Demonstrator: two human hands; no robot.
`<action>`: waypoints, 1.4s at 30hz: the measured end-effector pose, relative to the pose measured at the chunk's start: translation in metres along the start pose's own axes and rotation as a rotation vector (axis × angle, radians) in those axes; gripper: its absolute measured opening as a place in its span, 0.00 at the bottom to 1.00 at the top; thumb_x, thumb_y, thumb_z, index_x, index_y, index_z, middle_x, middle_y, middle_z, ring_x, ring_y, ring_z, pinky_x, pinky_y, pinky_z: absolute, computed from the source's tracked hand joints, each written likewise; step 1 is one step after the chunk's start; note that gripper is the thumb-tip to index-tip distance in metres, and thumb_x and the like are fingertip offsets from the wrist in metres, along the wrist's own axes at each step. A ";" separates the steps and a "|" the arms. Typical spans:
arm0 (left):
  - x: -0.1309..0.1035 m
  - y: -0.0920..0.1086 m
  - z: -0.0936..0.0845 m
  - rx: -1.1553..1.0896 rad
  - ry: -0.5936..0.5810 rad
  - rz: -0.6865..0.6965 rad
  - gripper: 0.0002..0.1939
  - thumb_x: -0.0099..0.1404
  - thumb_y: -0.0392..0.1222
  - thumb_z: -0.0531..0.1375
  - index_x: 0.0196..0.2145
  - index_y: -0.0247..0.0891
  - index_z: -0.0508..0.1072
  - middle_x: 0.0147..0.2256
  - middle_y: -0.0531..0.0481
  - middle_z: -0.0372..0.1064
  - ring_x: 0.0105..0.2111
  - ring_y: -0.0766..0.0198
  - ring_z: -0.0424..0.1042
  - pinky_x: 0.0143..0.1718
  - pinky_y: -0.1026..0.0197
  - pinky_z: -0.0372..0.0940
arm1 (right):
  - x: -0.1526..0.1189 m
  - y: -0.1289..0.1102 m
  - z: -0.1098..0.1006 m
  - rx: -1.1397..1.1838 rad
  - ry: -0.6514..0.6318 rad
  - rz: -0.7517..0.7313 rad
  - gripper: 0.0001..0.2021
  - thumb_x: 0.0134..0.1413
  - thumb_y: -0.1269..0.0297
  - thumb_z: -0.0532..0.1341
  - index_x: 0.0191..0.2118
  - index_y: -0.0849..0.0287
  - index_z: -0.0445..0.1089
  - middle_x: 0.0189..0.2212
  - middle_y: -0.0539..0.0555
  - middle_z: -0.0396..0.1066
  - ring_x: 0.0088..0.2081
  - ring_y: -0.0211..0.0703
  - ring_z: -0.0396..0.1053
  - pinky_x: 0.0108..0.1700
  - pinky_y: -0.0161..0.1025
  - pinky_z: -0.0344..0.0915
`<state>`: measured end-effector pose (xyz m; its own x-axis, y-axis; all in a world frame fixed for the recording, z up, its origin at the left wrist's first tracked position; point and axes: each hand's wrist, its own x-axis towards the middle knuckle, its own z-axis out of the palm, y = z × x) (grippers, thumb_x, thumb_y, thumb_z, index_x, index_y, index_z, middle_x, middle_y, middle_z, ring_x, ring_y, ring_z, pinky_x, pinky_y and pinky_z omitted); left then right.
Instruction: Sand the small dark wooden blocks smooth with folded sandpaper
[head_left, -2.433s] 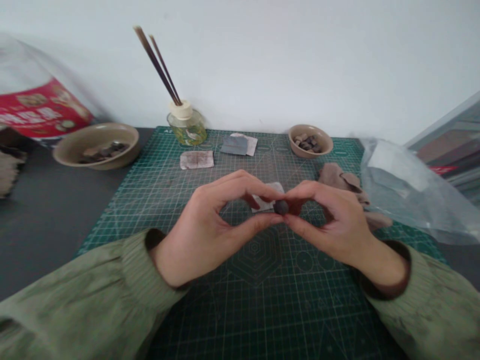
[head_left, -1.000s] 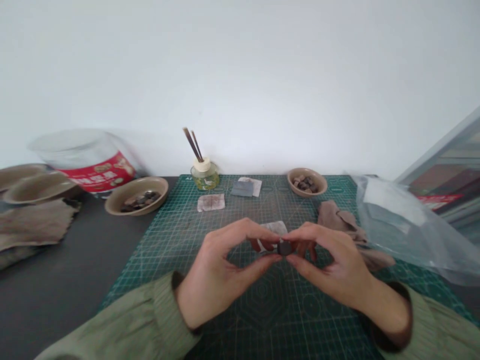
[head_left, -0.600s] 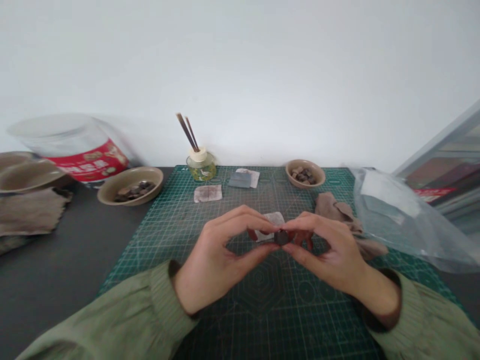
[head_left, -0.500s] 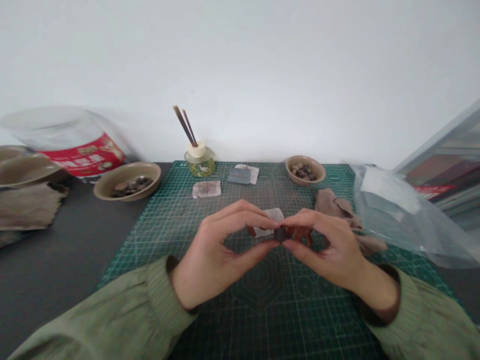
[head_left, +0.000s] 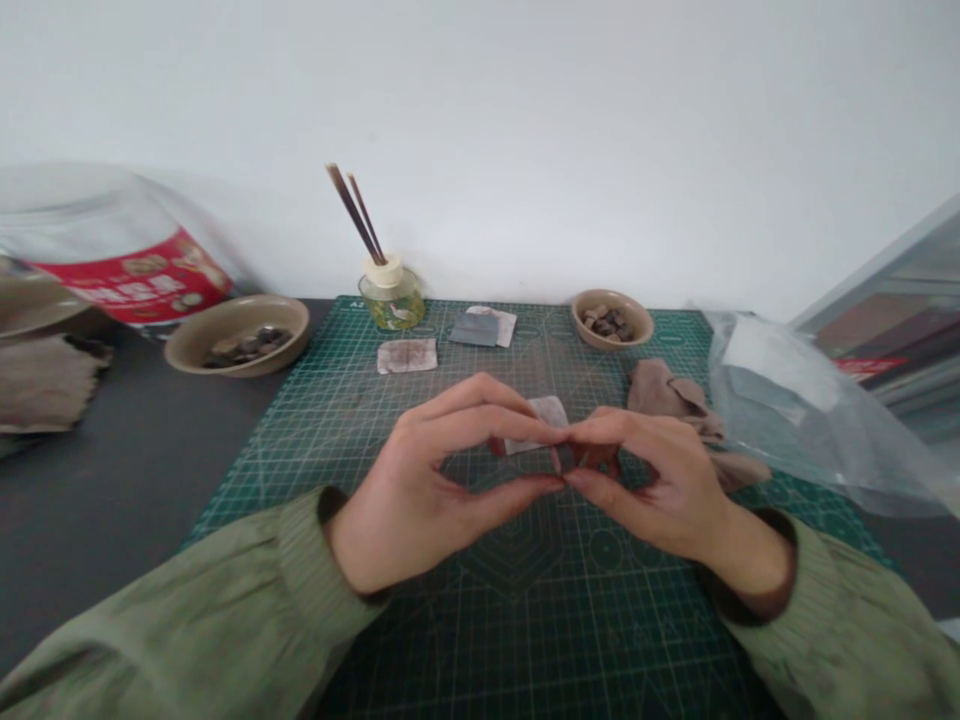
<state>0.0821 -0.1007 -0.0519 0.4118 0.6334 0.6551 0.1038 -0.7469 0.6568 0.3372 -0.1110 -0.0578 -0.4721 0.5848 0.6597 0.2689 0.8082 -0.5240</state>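
Note:
A small dark grey block is pinched between the fingertips of both hands, above the green cutting mat. My left hand holds its left side with thumb below and index finger on top. From the right, my right hand grips it the same way, fingertips meeting those of the left. The block's exact kind is hard to make out, as fingers cover part of it. Behind the hands lies a pale worn sandpaper piece, partly hidden by the fingers.
Bowls of small blocks stand at left and back right. A reed diffuser, stained sheet and grey sandpaper lie at the back. At right are a brown cloth and plastic bag; a large jar stands left.
The view has tilted down slightly, so background things sit higher. The block has turned a little between the fingertips, and both hands still hold it.

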 end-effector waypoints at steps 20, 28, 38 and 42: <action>-0.001 0.009 -0.001 -0.040 -0.095 -0.207 0.04 0.72 0.37 0.74 0.44 0.39 0.85 0.38 0.52 0.86 0.36 0.65 0.83 0.41 0.63 0.76 | -0.002 -0.008 -0.003 -0.017 0.055 0.079 0.17 0.67 0.63 0.77 0.57 0.55 0.77 0.33 0.48 0.84 0.25 0.37 0.78 0.28 0.32 0.73; 0.000 0.007 0.000 -0.061 -0.102 -0.219 0.05 0.72 0.39 0.75 0.44 0.40 0.86 0.37 0.51 0.86 0.35 0.63 0.83 0.41 0.63 0.77 | 0.000 -0.008 -0.003 -0.036 0.009 0.033 0.12 0.70 0.68 0.73 0.56 0.56 0.80 0.38 0.50 0.87 0.26 0.36 0.77 0.30 0.34 0.74; 0.001 0.006 0.000 -0.075 -0.088 -0.218 0.06 0.72 0.36 0.75 0.47 0.41 0.88 0.39 0.52 0.87 0.36 0.65 0.83 0.42 0.66 0.77 | -0.001 -0.008 -0.004 -0.043 0.022 0.073 0.13 0.71 0.66 0.73 0.56 0.57 0.78 0.34 0.50 0.85 0.26 0.36 0.79 0.29 0.32 0.74; 0.001 0.007 0.001 -0.095 -0.082 -0.225 0.07 0.73 0.36 0.74 0.48 0.41 0.88 0.40 0.51 0.87 0.37 0.64 0.83 0.42 0.65 0.78 | -0.002 -0.008 -0.002 -0.031 0.032 0.097 0.13 0.69 0.68 0.73 0.56 0.56 0.77 0.34 0.50 0.85 0.26 0.37 0.80 0.29 0.32 0.74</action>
<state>0.0843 -0.1053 -0.0475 0.4605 0.7601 0.4586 0.1168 -0.5640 0.8175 0.3374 -0.1187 -0.0537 -0.4157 0.6617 0.6239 0.3378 0.7493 -0.5696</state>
